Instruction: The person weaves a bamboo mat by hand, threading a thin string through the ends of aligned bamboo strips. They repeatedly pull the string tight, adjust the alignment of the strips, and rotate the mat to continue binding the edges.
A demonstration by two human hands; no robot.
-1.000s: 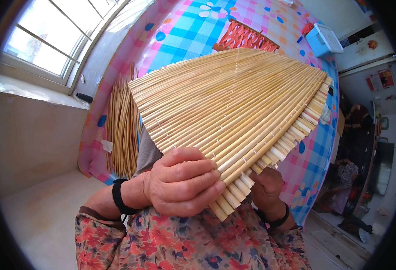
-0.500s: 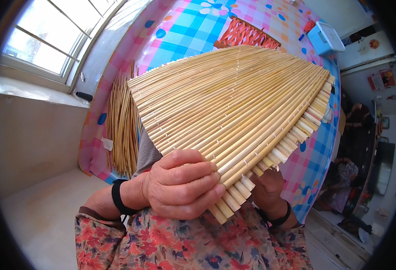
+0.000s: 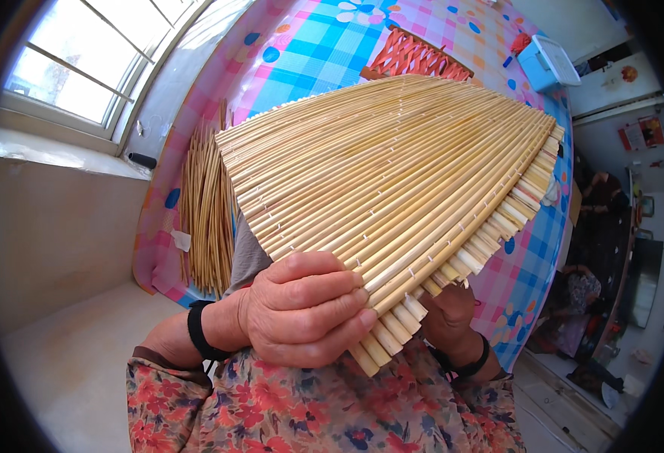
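Note:
My left hand (image 3: 305, 309) grips the lower corner of a large fan-shaped mat of pale reed-like slats (image 3: 377, 174), stitched with short white ties, its fingers wrapped over the top. Along the right edge a lower row of cut slat ends (image 3: 452, 268) sticks out beneath the top layer. My right hand (image 3: 449, 317) is under that edge, curled against the underside, its fingertips mostly hidden. A bundle of loose thin reeds (image 3: 203, 219) lies left of the mat, beside grey cloth (image 3: 247, 257).
A checked plastic sheet (image 3: 309, 45) covers the surface beneath. On it lie a red woven frame (image 3: 415, 57) and a blue box with white lid (image 3: 543, 64). A barred window (image 3: 67, 68) is at left. Two other people (image 3: 600, 192) are dimly seen at far right.
The mat's far end has shifted slightly up and right since a second ago, its lower corner slightly down. Both hands stay nearly in place with the same hold.

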